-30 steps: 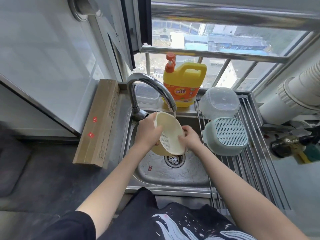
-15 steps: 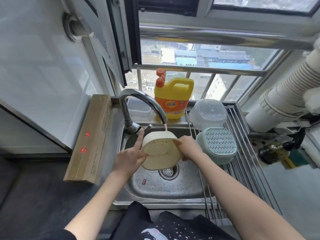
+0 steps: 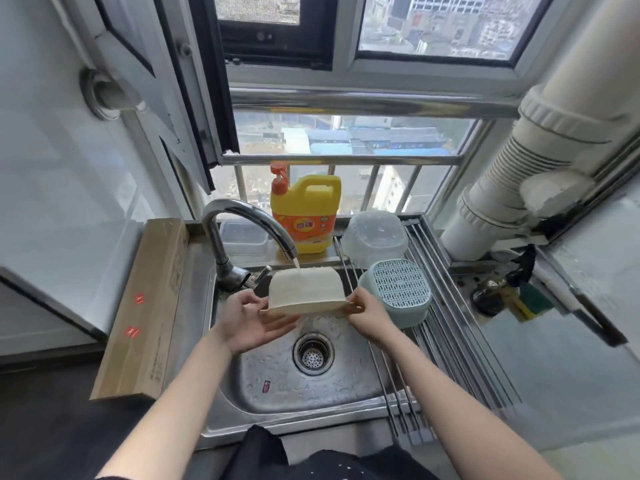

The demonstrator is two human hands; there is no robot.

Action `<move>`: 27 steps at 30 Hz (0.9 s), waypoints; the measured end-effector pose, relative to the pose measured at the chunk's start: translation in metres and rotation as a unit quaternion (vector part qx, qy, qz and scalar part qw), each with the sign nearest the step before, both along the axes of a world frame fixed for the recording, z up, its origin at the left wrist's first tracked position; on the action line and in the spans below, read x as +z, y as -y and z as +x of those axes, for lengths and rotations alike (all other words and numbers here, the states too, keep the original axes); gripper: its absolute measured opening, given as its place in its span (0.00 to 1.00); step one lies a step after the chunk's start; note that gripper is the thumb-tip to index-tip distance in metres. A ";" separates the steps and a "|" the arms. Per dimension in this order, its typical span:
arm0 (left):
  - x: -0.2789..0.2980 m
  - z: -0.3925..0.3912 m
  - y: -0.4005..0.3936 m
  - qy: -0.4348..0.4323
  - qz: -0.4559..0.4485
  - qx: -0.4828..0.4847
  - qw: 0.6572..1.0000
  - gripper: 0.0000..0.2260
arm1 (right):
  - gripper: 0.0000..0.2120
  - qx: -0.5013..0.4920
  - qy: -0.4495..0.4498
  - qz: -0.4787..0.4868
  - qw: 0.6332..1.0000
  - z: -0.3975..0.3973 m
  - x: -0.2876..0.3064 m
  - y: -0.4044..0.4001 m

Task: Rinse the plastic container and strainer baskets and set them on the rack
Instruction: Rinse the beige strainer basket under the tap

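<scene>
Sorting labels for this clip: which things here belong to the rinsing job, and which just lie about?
Job: cream strainer basket, left hand, right hand, tap, green strainer basket, clear container, rack.
Idle: detergent jug, cardboard box, sponge.

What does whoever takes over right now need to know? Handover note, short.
Left hand: holds the cream strainer basket at its left rim, fingers underneath.
Right hand: pinches the basket's right handle tab.
The basket is upside down over the sink, with the faucet stream hitting its base.
Done: clear plastic container and green strainer basket sit inverted on the rack.
Left: finish rinsing the cream basket, set it on the rack, probably in the free near part, then shut off the water.
</scene>
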State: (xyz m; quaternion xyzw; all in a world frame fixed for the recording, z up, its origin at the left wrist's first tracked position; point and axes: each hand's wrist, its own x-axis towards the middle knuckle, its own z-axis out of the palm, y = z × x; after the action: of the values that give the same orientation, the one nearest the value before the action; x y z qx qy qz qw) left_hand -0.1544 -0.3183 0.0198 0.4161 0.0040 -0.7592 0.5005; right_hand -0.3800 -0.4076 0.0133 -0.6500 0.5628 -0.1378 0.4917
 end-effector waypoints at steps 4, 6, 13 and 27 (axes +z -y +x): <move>-0.005 -0.015 0.005 0.098 0.002 -0.015 0.995 0.20 | 0.14 -0.129 0.174 0.164 0.962 -0.012 -0.001 -0.006; -0.003 -0.029 0.004 0.132 -0.031 -0.050 0.990 0.19 | 0.09 -0.177 0.222 0.202 0.937 -0.015 -0.001 -0.011; -0.009 -0.040 -0.013 0.352 -0.147 -0.134 0.915 0.34 | 0.36 -0.151 0.183 0.098 0.966 -0.030 -0.012 -0.010; -0.026 -0.003 0.005 0.873 -0.175 -0.418 0.181 0.28 | 0.27 -0.160 0.177 0.070 0.969 -0.036 -0.011 -0.027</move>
State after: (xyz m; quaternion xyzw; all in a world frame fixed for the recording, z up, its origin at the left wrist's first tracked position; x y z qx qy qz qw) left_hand -0.1578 -0.3233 -0.0066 0.6519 -0.7432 0.0157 -0.1500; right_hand -0.4156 -0.3805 0.0020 -0.4809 0.5714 -0.2880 0.5995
